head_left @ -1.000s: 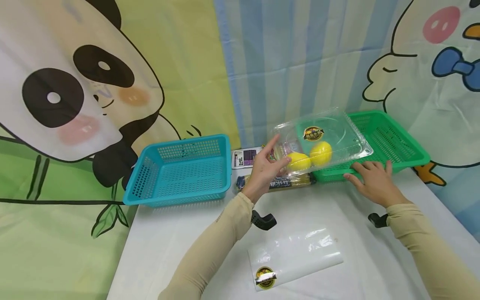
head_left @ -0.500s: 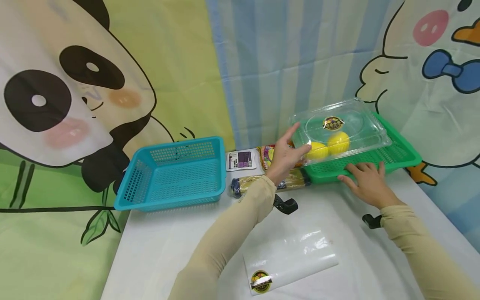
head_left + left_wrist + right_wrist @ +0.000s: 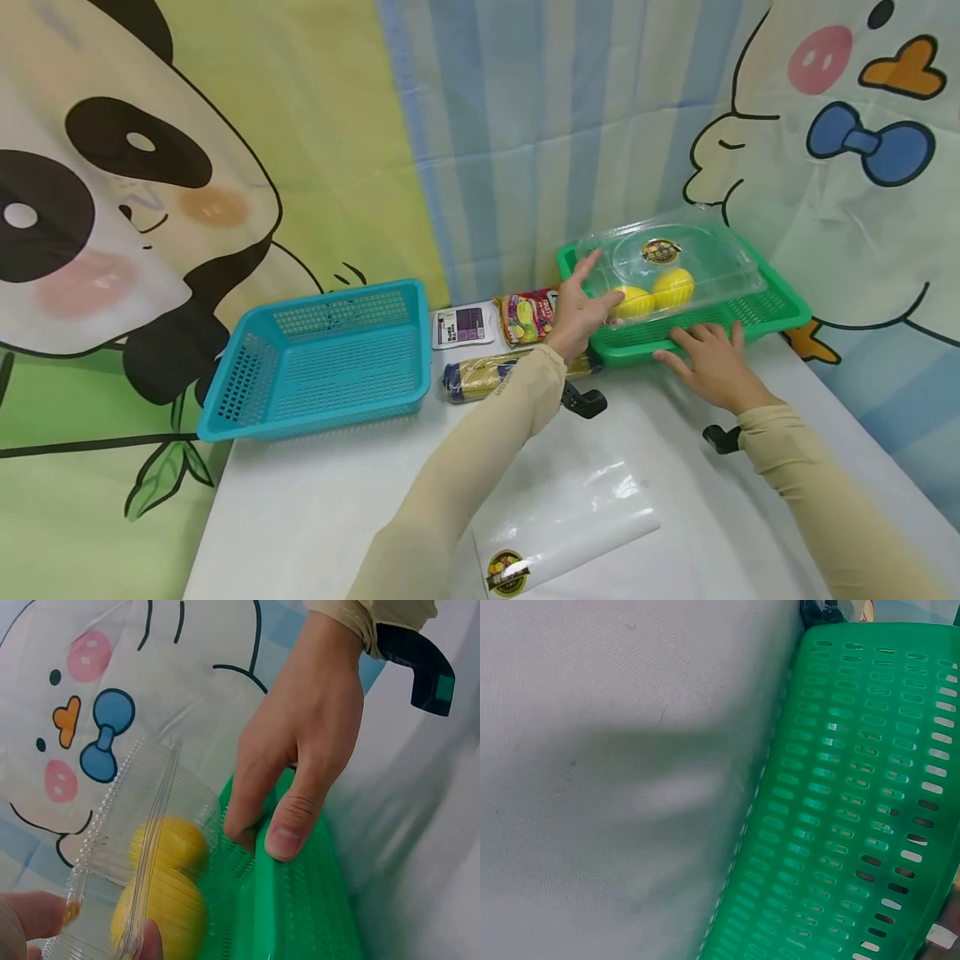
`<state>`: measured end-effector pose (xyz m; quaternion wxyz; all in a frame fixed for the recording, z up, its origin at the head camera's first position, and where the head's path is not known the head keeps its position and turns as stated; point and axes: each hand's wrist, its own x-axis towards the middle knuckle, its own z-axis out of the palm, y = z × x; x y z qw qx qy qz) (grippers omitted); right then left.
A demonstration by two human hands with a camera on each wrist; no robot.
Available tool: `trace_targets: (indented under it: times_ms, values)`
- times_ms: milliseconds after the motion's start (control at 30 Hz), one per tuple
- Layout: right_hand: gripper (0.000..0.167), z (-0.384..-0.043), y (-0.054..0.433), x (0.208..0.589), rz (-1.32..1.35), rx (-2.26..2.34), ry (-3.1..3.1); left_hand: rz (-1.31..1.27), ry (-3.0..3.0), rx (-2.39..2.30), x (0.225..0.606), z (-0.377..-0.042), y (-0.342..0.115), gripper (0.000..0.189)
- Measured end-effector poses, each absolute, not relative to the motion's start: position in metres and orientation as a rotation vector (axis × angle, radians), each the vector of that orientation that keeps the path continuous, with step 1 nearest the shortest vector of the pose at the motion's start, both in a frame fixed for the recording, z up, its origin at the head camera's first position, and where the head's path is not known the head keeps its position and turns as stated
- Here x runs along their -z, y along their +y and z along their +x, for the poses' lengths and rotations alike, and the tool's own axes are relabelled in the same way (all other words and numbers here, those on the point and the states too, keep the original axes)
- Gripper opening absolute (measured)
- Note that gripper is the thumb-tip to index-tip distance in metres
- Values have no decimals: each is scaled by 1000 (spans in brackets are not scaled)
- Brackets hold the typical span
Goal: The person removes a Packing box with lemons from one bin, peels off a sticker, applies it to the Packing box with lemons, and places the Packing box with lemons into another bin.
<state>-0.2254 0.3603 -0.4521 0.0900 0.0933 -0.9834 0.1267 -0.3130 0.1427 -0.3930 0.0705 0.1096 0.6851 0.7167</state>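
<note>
My left hand [image 3: 581, 312] holds a clear plastic clamshell box [image 3: 708, 250] by its left end, thumb and fingers on either side. Inside lie two yellow lemons [image 3: 672, 288], and a black-and-gold sticker marks the lid. The box is tilted over the green basket [image 3: 787, 310], overlapping its opening. At the basket's front rim, my right hand [image 3: 712, 362] grips with the thumb outside and fingers curled inside, as the left wrist view shows. In the right wrist view the perforated side of the basket [image 3: 840, 780] fills the right part; the right hand is out of sight there.
A blue basket [image 3: 337, 358] stands at the left. Between the baskets lie a white pouch with a purple label [image 3: 463, 325], a red snack bag [image 3: 525, 318] and a long pasta packet [image 3: 476, 379], partly behind the left arm. A clear plastic sheet [image 3: 570, 517] lies in front.
My left hand has carried the lemon box rightward and lowered it over the green basket, uncovering the snack bag. My right hand stays at the basket's rim. The head view has turned right.
</note>
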Motion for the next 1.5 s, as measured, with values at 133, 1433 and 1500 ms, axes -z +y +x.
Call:
trace_targets:
  times_ms: [133, 1433, 1500]
  values:
    - [51, -227, 360, 456, 275, -374, -2923, 305, 2065, -2134, 399, -317, 151, 77]
    - [48, -224, 357, 458, 231, -377, -2946, 71, 2169, -1873, 436, -340, 212, 86]
    - [47, -224, 358, 458, 231, -370, -2939, 67, 2164, -1867, 437, -342, 213, 86]
